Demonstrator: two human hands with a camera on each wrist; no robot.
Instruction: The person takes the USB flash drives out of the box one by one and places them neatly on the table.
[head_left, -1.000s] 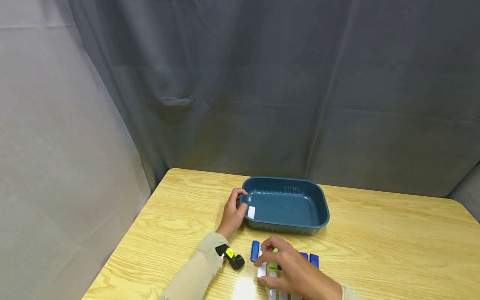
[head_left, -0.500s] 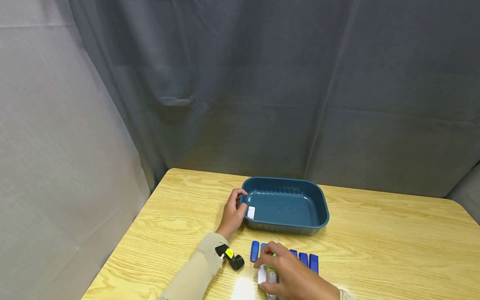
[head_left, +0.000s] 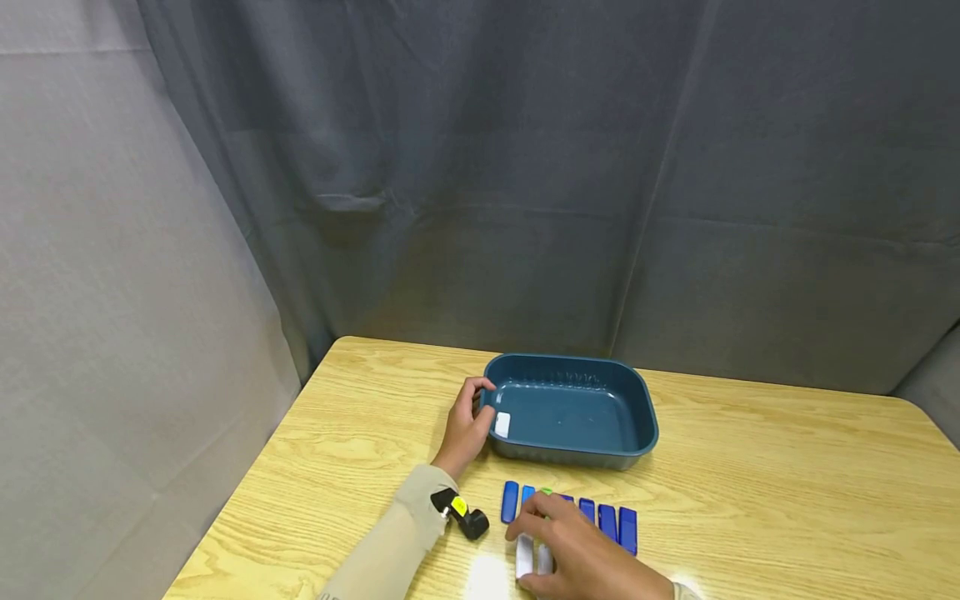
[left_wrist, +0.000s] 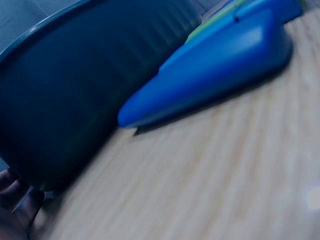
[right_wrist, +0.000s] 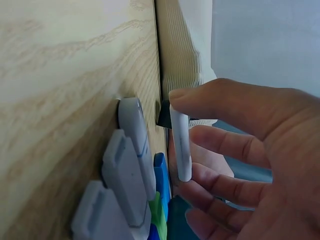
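Observation:
In the head view my left hand (head_left: 465,429) grips the left rim of a dark blue-green plastic bin (head_left: 577,457), thumb inside. My right hand (head_left: 577,550) pinches a small flat white stick, which looks like a USB stick (head_left: 524,557), between thumb and fingertips. The right wrist view shows this white USB stick (right_wrist: 181,145) on edge, apart from the pale grey sticks (right_wrist: 125,175) on the table. Just beyond the right hand lie several blue sticks (head_left: 627,531) and a green stick (head_left: 546,492), partly covered by the fingers.
A white rectangular piece (head_left: 502,425) lies inside the bin at its left end. On the left sleeve sits a black wrist camera (head_left: 470,521). The wooden table (head_left: 787,483) ends at a dark grey curtain (head_left: 480,183) behind the bin.
My right hand has drawn slightly toward me with the white USB stick, uncovering more of the blue sticks. The left hand and bin stay in place.

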